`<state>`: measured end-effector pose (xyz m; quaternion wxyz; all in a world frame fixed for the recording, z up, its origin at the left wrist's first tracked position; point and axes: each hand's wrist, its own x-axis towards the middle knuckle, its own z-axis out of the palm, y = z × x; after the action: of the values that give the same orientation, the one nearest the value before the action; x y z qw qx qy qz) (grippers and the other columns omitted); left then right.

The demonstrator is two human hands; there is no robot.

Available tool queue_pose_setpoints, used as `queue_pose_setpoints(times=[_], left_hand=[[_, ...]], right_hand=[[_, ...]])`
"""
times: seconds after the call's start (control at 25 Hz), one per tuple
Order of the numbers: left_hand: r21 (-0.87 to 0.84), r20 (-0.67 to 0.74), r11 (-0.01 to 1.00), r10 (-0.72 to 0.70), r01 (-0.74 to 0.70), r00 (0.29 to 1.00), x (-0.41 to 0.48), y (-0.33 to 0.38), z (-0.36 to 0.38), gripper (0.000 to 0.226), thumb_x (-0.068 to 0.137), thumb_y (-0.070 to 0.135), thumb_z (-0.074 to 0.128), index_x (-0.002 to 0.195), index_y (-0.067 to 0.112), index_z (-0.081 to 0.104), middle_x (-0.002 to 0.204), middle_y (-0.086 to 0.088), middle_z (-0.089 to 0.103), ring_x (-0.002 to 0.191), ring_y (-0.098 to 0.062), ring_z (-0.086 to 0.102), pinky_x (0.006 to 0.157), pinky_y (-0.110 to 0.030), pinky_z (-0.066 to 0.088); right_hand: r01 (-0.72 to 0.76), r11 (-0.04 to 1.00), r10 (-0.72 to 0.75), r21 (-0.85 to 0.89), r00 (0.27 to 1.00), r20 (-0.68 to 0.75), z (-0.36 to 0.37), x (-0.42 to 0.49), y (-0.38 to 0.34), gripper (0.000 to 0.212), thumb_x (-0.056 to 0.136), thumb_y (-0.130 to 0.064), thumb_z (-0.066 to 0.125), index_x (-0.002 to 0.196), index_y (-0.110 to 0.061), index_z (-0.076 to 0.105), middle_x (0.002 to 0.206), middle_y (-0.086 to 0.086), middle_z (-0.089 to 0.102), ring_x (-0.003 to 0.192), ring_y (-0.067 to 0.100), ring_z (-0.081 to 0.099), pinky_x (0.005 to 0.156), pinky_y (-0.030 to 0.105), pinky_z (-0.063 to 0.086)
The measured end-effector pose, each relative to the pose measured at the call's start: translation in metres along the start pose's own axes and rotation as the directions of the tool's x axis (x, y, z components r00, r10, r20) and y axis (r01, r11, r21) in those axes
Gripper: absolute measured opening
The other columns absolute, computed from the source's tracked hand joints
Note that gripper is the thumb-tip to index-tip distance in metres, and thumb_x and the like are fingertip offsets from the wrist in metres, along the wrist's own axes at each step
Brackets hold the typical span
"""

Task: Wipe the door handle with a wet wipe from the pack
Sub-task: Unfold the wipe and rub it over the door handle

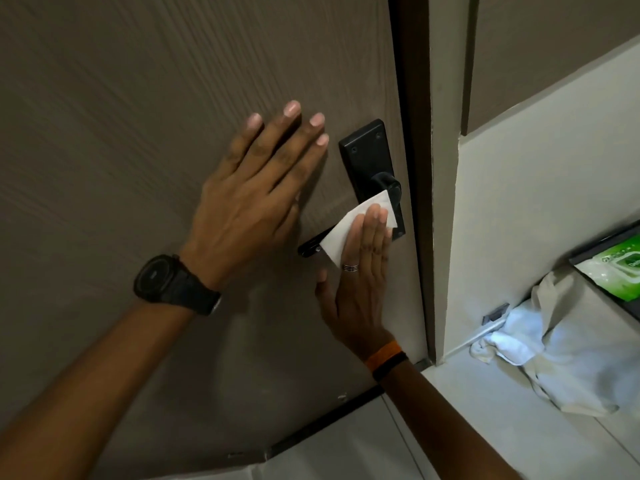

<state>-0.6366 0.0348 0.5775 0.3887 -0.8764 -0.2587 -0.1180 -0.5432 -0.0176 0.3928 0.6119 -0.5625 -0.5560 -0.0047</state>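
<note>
A black lever door handle [386,183] on a black backplate [367,150] is fixed to the brown door [138,133]. My right hand [360,271] presses a folded white wet wipe [343,233] flat against the lever, covering its middle; the lever's tip [308,249] sticks out at the left. My left hand [252,199], with a black watch on the wrist, lies flat on the door with its fingers spread, just left of the handle. The green wipe pack [616,271] lies on a dark surface at the far right.
The door frame [415,202] and a pale wall [519,220] stand right of the handle. A white cloth bag [571,355] hangs or lies below the pack. Pale floor tiles [467,427] show at the bottom right.
</note>
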Motion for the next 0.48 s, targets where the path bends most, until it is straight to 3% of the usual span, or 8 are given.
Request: queue_pose_setpoints(times=[0.12,0.2,0.36,0.48], left_hand=[[0.288,-0.02,0.952,0.117,-0.107,0.993,0.012,-0.013,0.001,0.05,0.11,0.025,0.035,0.157,0.011,0.027,0.162,-0.01,0.03,0.148,-0.031,0.031,0.12,-0.049,0.023],[0.379,0.035,0.906,0.19,-0.189,0.981,0.015,-0.02,-0.001,0.054,0.112,0.034,0.029,0.159,0.011,0.018,0.164,-0.01,0.025,0.148,-0.031,0.029,0.118,-0.049,0.02],[0.404,0.057,0.892,0.197,-0.203,0.979,0.016,-0.021,-0.003,0.058,0.112,0.04,0.024,0.16,0.012,0.009,0.166,-0.01,0.018,0.15,-0.031,0.023,0.117,-0.049,0.015],[0.41,0.07,0.888,0.198,-0.209,0.978,0.018,-0.02,-0.002,0.06,0.111,0.042,0.023,0.16,0.012,0.006,0.166,-0.01,0.016,0.151,-0.031,0.021,0.117,-0.05,0.013]], right_hand=[[0.06,0.998,-0.06,0.004,0.998,0.033,0.009,-0.009,-0.003,0.079,0.1,-0.055,0.026,0.155,-0.017,-0.016,0.166,-0.002,-0.023,0.156,0.024,-0.012,0.128,0.045,-0.002],[0.11,0.993,-0.108,-0.048,0.993,0.037,0.009,-0.008,0.006,0.08,0.1,-0.057,0.025,0.155,-0.016,-0.016,0.166,-0.002,-0.023,0.156,0.022,-0.012,0.128,0.043,-0.004],[-0.013,1.0,0.013,-0.006,0.999,-0.048,0.008,0.004,0.007,0.084,0.098,-0.062,0.025,0.156,-0.015,-0.014,0.166,-0.003,-0.022,0.156,0.023,-0.011,0.128,0.044,-0.003],[0.165,0.983,-0.161,-0.075,0.985,0.057,0.019,-0.017,-0.003,0.086,0.097,-0.063,0.025,0.156,-0.013,-0.014,0.166,0.001,-0.022,0.156,0.023,-0.012,0.128,0.045,-0.004]])
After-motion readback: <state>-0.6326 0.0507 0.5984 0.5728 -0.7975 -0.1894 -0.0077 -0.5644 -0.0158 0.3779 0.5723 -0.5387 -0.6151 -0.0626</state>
